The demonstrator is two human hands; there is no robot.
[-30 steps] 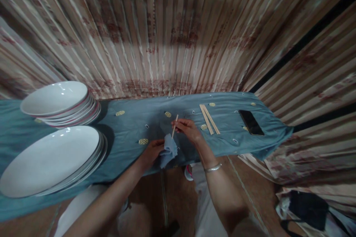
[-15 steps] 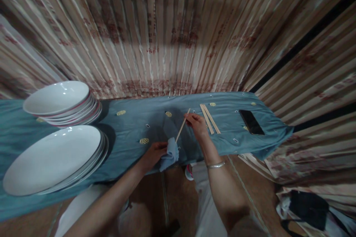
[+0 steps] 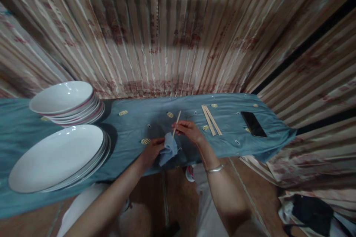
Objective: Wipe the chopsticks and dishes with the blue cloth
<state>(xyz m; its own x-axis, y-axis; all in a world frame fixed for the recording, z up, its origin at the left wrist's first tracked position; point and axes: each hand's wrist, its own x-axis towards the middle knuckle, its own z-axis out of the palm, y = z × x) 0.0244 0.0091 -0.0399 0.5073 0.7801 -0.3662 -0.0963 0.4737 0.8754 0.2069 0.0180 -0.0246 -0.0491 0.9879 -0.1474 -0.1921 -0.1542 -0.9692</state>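
A light-blue cloth (image 3: 168,149) is pinched in my left hand (image 3: 152,151) above the near edge of the covered table. My right hand (image 3: 188,131) grips a pale wooden chopstick (image 3: 178,118), which stands tilted with its lower end against or inside the cloth; the fold hides that end. To the right of my right hand, several more chopsticks (image 3: 211,120) lie in a narrow bunch on the blue tablecloth (image 3: 133,126).
At the left stand a stack of white bowls (image 3: 62,98) and, nearer me, a stack of oval white plates (image 3: 58,159). A black phone (image 3: 253,124) lies at the right. Behind the table hangs a patterned curtain (image 3: 167,44). A dark bag (image 3: 311,211) rests low at the right.
My right hand has moved left and slightly down towards the cloth, and less of the chopstick shows between hand and cloth. The view has shifted slightly.
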